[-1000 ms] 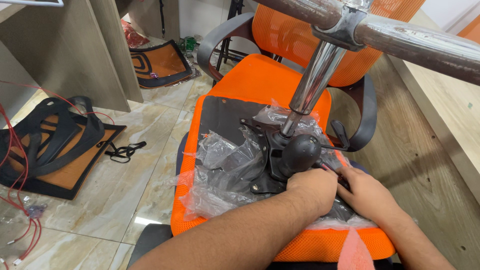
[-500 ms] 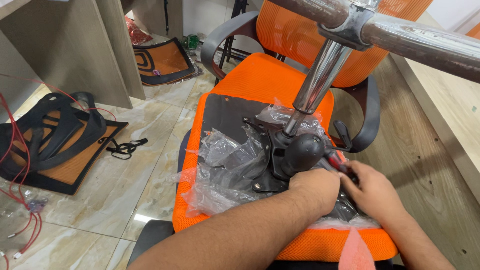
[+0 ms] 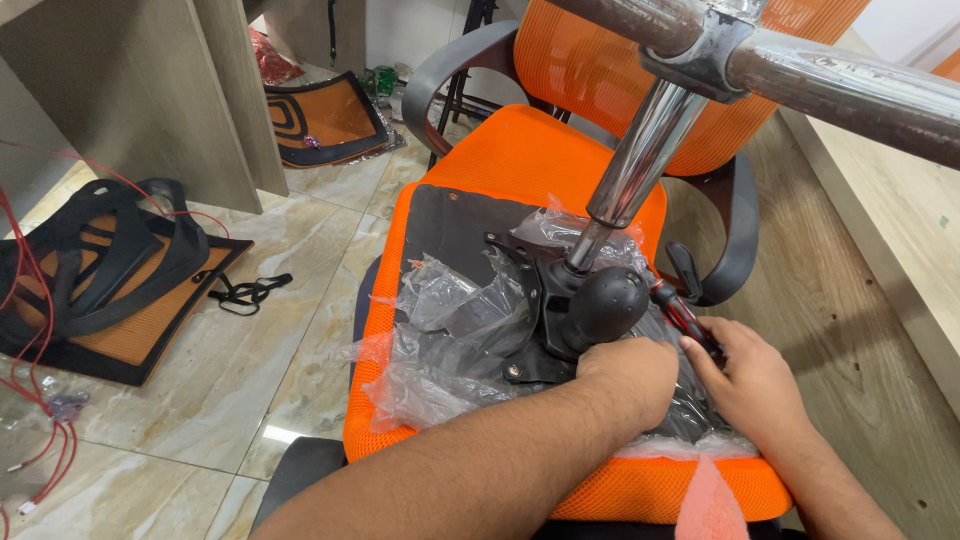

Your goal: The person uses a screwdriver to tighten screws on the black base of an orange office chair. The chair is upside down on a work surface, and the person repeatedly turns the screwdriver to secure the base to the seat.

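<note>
An upturned orange mesh seat point(image 3: 520, 150) lies on a chair, its black underside point(image 3: 450, 225) facing up. A black metal mechanism plate point(image 3: 540, 320) with a round black knob point(image 3: 608, 303) sits on it, partly wrapped in clear plastic point(image 3: 440, 340). A chrome gas cylinder point(image 3: 640, 160) rises from the mechanism. My left hand point(image 3: 630, 375) rests on the plate just below the knob, fingers curled under and hidden. My right hand point(image 3: 750, 385) grips a red and black screwdriver point(image 3: 685, 315) beside the mechanism.
A rusty chrome chair base point(image 3: 820, 80) crosses the top right. Orange mesh backrests with black frames lie on the tiled floor at left point(image 3: 110, 290) and at the back point(image 3: 325, 115). A wooden desk panel point(image 3: 130, 90) stands at upper left. A wooden surface point(image 3: 890, 230) runs along the right.
The view has shifted slightly; both hands stay at the mechanism, with the right hand and screwdriver edging a little to the right.
</note>
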